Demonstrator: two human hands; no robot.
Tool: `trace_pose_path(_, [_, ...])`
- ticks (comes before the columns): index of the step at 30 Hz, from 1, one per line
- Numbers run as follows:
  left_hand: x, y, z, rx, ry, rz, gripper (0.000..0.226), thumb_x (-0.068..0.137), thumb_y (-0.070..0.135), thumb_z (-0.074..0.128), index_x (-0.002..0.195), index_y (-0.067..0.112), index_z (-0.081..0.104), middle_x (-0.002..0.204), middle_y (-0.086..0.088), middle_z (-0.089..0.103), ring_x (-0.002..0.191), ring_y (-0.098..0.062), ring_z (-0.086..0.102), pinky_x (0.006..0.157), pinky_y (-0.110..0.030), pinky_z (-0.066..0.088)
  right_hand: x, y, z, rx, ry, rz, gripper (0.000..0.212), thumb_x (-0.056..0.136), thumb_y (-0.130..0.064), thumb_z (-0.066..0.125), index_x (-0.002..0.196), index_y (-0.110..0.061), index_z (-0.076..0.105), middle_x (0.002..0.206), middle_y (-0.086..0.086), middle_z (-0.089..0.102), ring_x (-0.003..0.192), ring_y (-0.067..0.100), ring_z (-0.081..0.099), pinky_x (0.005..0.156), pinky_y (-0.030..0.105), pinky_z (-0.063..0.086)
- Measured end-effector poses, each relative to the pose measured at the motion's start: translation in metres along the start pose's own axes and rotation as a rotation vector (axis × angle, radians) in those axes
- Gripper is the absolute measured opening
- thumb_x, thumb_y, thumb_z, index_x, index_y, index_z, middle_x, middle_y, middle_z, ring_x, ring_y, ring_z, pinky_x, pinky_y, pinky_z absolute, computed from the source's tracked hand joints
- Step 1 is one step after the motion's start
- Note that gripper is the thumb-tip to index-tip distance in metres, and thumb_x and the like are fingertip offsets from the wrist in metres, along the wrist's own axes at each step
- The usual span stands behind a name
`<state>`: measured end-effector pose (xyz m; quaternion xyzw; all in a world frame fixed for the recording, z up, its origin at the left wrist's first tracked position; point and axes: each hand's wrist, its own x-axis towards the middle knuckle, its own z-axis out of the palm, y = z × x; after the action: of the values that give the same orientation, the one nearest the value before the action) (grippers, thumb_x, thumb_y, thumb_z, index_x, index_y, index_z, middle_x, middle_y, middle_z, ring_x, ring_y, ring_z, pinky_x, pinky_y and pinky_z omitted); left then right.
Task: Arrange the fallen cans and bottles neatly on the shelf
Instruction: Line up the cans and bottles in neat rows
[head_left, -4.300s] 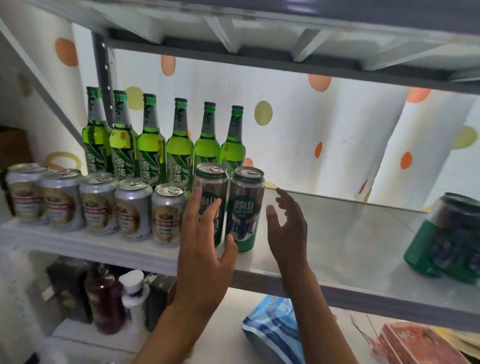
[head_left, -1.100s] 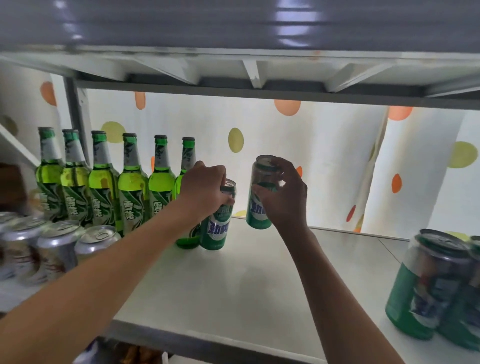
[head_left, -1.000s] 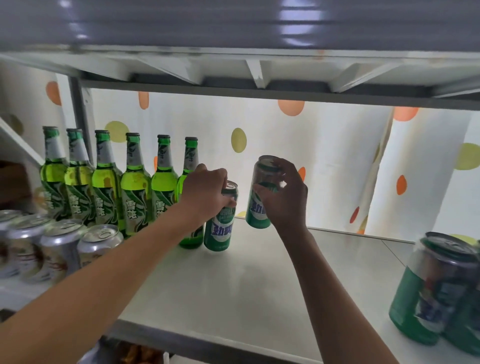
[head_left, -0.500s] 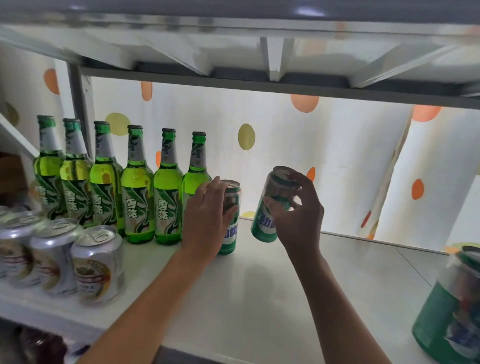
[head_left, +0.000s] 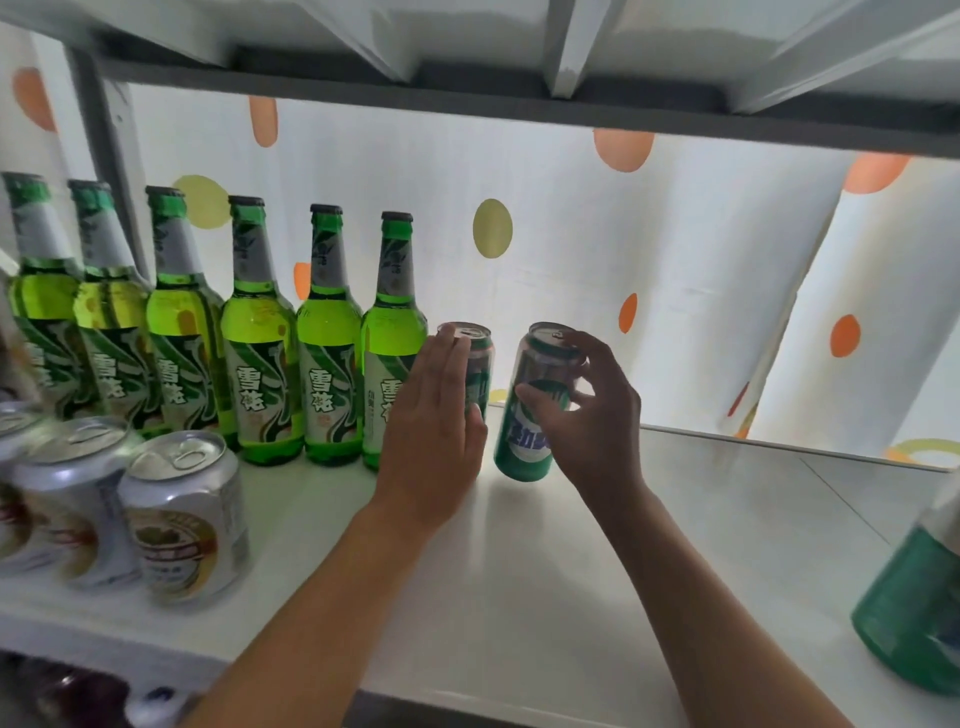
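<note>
A: Report the position of the left hand (head_left: 434, 431).

B: Fingers straight and together, palm laid flat against the near side of a tall green can (head_left: 475, 358). No grip is closed on it. The can stands upright on the shelf (head_left: 545, 597), just right of the last of six green bottles (head_left: 332, 358) lined along the back.

A: And the right hand (head_left: 592, 415)?

B: Its grip is closed round a second green can (head_left: 535, 405): thumb on the near face, fingers curled over the top rim. The can is tilted, top leaning right, just beside the first can. Whether its base touches the shelf cannot be told.

A: Other stock?

B: Silver cans (head_left: 182, 519) stand upright in a row at front left. Another green can (head_left: 914, 613), blurred, sits at the right edge, well apart from the hands.
</note>
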<state>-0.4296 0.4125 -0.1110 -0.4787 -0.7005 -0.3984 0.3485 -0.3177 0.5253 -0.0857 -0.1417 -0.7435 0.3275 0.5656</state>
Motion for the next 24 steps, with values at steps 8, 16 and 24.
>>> trace_pose_path(8, [-0.004,0.000,0.001,0.040,-0.044,0.017,0.064,0.087,0.010,0.048,0.148,0.003,0.029,0.158,-0.013,0.022,0.148,-0.024,0.015,0.119,-0.039,0.021,-0.001,0.004,0.009,-0.049,-0.183,-0.008,0.061,0.074,-0.011,0.076,0.123,-0.036,0.050,0.120,-0.010,0.061,0.105,0.011,0.063,0.090,0.042,0.055])
trace_pose_path(16, [-0.004,0.004,0.000,0.016,-0.055,0.036,0.064,0.088,0.011,0.046,0.149,0.004,0.028,0.158,-0.013,0.022,0.148,-0.026,0.015,0.117,-0.044,0.024,-0.002,0.002,0.005,-0.064,-0.260,-0.009,0.061,0.082,-0.006,0.071,0.132,-0.030,0.049,0.131,-0.012,0.055,0.109,-0.006,0.058,0.095,0.033,0.053])
trace_pose_path(24, [-0.004,0.010,0.000,-0.038,-0.055,0.077,0.062,0.089,0.010,0.044,0.150,0.006,0.028,0.158,-0.010,0.022,0.148,-0.023,0.013,0.119,-0.042,0.019,-0.007,0.006,-0.005,-0.467,-0.227,-0.114,0.051,0.104,-0.041,0.033,0.153,-0.038,0.021,0.164,-0.004,0.017,0.149,0.011,0.018,0.119,0.038,0.027])
